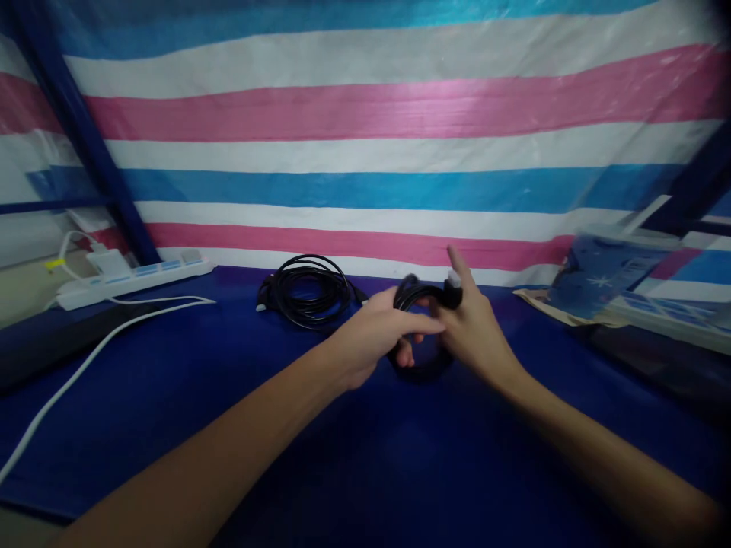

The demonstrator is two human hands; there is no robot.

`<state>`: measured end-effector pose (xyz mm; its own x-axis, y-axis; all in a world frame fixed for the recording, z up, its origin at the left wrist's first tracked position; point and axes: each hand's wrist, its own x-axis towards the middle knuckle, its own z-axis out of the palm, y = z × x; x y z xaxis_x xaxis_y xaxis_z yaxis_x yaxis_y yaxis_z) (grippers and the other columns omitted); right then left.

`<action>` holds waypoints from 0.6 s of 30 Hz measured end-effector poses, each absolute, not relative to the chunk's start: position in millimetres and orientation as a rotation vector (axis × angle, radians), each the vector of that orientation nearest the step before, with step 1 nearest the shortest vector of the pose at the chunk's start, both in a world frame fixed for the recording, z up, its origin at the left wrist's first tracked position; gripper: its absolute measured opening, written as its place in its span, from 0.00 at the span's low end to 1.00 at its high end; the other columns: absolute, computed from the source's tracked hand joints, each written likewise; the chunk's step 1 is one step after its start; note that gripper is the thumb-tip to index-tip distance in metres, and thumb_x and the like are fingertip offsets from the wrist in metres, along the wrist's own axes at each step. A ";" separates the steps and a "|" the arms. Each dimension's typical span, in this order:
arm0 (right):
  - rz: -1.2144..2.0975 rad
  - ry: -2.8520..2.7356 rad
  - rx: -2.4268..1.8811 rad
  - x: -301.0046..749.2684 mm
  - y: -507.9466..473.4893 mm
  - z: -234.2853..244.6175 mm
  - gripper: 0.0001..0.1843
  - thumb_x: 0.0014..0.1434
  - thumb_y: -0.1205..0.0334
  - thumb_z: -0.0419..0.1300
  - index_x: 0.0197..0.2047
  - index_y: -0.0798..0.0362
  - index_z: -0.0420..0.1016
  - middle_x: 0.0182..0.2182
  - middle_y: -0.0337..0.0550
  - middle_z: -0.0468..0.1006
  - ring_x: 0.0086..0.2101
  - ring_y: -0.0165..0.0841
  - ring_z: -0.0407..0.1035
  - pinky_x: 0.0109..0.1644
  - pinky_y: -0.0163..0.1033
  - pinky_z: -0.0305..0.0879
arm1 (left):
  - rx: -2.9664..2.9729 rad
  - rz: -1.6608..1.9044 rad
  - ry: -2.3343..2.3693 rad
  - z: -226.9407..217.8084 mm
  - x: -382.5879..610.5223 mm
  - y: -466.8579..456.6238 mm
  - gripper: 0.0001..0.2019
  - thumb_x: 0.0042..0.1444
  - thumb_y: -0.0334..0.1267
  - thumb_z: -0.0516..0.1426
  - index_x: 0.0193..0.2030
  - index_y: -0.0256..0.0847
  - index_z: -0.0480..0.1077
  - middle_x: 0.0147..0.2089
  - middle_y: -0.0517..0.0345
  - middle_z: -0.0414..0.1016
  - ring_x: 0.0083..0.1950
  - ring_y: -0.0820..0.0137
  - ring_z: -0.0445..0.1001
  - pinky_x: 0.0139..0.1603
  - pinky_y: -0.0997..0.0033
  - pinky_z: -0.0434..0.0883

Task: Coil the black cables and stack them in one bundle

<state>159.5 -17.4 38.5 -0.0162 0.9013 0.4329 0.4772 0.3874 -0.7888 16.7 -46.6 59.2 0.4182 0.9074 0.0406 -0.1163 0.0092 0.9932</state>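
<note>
A coiled black cable (422,371) is held between both hands above the blue tabletop. My left hand (380,327) has its fingers wrapped round the left side of the coil, with the thumb lying across its middle. On the right side, my right hand (474,323) grips the loop, its index finger pointing up and away. The cable's plug (453,289), black with a pale end, sticks up by the right hand's knuckles. Some right fingertips are hidden behind the coil. Beyond my left hand, a second coiled black cable (311,293) lies on the table.
At the left stands a white power strip (137,281) with a plugged-in adapter (108,263). A white cord (114,332) runs across the left side of the blue table (354,472). A blue container (594,270) sits at the right. Behind hangs a striped sheet (365,114).
</note>
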 end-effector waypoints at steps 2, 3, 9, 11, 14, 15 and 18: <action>0.234 -1.875 -1.314 161.4 -21.7 42.4 0.36 0.53 0.66 0.54 0.66 0.53 0.54 0.22 0.39 0.72 0.21 0.31 0.63 0.28 0.38 0.56 | 1.337 0.898 0.864 61.2 14.8 -51.3 0.05 0.51 0.30 0.55 0.35 0.39 0.63 0.19 0.71 0.58 0.12 0.83 0.54 0.19 0.76 0.59; 0.099 -1.960 -1.359 162.8 -23.4 45.8 0.30 0.53 0.65 0.53 0.61 0.52 0.63 0.23 0.41 0.72 0.23 0.33 0.63 0.29 0.39 0.56 | 1.342 0.881 0.868 62.2 14.3 -53.1 0.04 0.51 0.29 0.54 0.33 0.39 0.63 0.17 0.71 0.56 0.12 0.83 0.52 0.18 0.76 0.59; -0.022 -2.050 -1.284 163.5 -31.2 65.9 0.09 0.49 0.59 0.58 0.23 0.54 0.68 0.26 0.50 0.72 0.30 0.39 0.66 0.31 0.42 0.57 | 1.567 0.950 0.975 61.5 10.8 -46.8 0.02 0.49 0.31 0.53 0.28 0.39 0.65 0.16 0.70 0.53 0.15 0.81 0.51 0.17 0.76 0.54; 0.571 -1.938 -1.165 156.4 -38.2 69.7 0.09 0.50 0.57 0.59 0.25 0.53 0.67 0.21 0.43 0.70 0.23 0.33 0.65 0.27 0.39 0.58 | 1.739 1.279 1.061 55.9 9.8 -37.1 0.04 0.48 0.29 0.53 0.26 0.39 0.67 0.20 0.65 0.61 0.21 0.78 0.60 0.23 0.76 0.58; 1.188 -1.484 -0.974 143.1 -51.0 73.2 0.10 0.51 0.56 0.61 0.35 0.51 0.68 0.13 0.28 0.57 0.12 0.23 0.49 0.17 0.33 0.50 | 1.648 1.663 1.117 47.5 12.3 -26.1 0.02 0.48 0.31 0.56 0.30 0.40 0.68 0.22 0.66 0.66 0.24 0.77 0.63 0.25 0.76 0.59; 1.203 -1.340 -0.920 140.3 -53.2 73.5 0.13 0.50 0.58 0.63 0.38 0.51 0.68 0.12 0.25 0.53 0.11 0.21 0.44 0.15 0.31 0.47 | 1.496 1.669 1.076 46.8 14.4 -26.0 0.03 0.48 0.33 0.58 0.32 0.41 0.66 0.19 0.68 0.63 0.21 0.77 0.61 0.23 0.76 0.58; 1.053 -1.194 -0.852 141.0 -48.5 69.4 0.20 0.46 0.65 0.63 0.44 0.51 0.68 0.12 0.23 0.49 0.12 0.20 0.41 0.14 0.30 0.43 | 1.147 1.363 0.727 54.5 21.5 -39.6 0.07 0.49 0.35 0.59 0.27 0.40 0.64 0.13 0.73 0.52 0.14 0.79 0.56 0.23 0.76 0.62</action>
